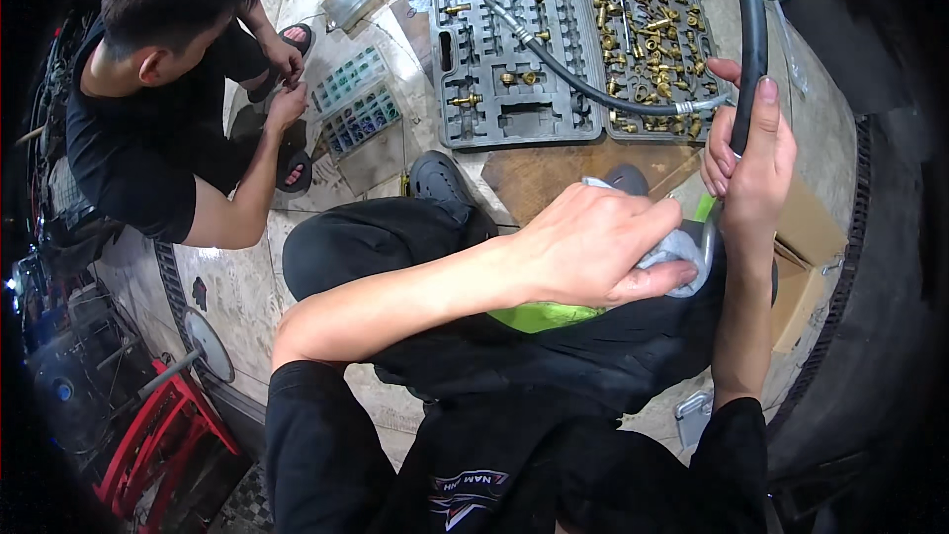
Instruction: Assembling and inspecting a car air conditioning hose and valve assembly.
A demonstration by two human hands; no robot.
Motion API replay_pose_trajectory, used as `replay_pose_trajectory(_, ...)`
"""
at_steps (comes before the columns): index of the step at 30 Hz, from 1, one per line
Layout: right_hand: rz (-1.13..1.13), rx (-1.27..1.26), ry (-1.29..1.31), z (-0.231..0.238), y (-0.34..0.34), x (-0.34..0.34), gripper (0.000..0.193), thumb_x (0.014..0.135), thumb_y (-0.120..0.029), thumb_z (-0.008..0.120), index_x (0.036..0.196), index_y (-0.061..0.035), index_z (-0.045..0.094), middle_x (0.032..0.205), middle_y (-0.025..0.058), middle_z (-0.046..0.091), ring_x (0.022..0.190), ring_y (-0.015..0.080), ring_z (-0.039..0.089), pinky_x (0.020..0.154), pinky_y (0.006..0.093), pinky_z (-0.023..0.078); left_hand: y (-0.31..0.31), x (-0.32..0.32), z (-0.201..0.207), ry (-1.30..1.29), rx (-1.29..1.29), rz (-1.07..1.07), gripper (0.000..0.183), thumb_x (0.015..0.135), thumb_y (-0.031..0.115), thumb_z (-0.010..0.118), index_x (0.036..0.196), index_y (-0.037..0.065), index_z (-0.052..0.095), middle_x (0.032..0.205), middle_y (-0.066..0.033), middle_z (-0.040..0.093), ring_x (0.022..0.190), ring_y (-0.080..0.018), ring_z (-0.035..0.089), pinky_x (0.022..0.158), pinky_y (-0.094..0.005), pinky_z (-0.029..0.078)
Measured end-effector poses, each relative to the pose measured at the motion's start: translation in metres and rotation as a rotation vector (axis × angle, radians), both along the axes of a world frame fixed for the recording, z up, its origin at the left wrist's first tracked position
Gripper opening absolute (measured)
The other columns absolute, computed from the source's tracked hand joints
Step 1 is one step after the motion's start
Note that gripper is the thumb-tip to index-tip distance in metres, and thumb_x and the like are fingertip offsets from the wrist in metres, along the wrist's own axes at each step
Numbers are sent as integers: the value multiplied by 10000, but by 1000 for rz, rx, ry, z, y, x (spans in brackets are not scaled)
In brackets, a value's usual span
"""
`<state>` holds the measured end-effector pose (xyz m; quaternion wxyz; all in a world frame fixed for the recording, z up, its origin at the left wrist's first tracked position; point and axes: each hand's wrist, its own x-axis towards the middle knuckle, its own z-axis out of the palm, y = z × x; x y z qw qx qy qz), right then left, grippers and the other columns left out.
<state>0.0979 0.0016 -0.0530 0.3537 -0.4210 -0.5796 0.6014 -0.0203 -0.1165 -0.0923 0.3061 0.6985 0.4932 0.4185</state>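
My right hand (749, 163) is wrapped around a thick black hose (751, 30) that rises past the top edge of the view. Below that hand the hose ends in a bent silver metal pipe (712, 237). My left hand (598, 247) reaches across my lap and pinches a pale grey cloth (684, 255) against this pipe. The cloth and my fingers hide part of the pipe. Beyond my hands lies an open grey case (460, 64) of brass fittings (647, 44). A second black hose (583, 87) with metal ends rests across it.
At the left, another person (168, 99) crouches, both hands (289, 84) together over small parts too small to make out. Beside them sits a compartment box (364, 129) of small rings. A cardboard box (806, 292) stands right, a red metal frame (158, 435) lower left.
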Motion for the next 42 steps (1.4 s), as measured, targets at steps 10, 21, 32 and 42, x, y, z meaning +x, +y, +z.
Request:
replay_pose_trajectory(10,-62,312,-40,-14,-9,-10,349,1025,-329,450,993,-14,597,561,-51,392,485,14,349,437,196,256,2,17,-18,89,-207,266,342,884,311,576,720,11,566,551,-197,557,518,-399,573,483,-467,458)
replay_pose_trajectory(21,-88,288,-45,-5,-13,-13,353,1016,-350,467,956,-22,583,564,-35,406,485,26,373,431,208,277,5,16,-22,-144,-115,229,309,840,270,615,679,6,610,565,-213,573,534,-412,584,511,-476,478)
replay_pose_trajectory(32,196,-188,173,15,-15,-7,477,1016,-474,378,997,-17,514,475,-32,351,344,37,271,330,210,220,-2,10,8,-87,293,-166,331,666,111,747,880,12,515,790,-130,547,723,-339,585,623,-400,487)
replay_pose_trajectory(42,158,-183,232,1,9,2,433,1015,-453,405,988,-36,516,502,-27,361,354,45,299,332,214,242,6,-6,16,-185,187,-91,375,751,33,650,1109,-32,562,941,-168,605,806,-298,623,740,-342,503)
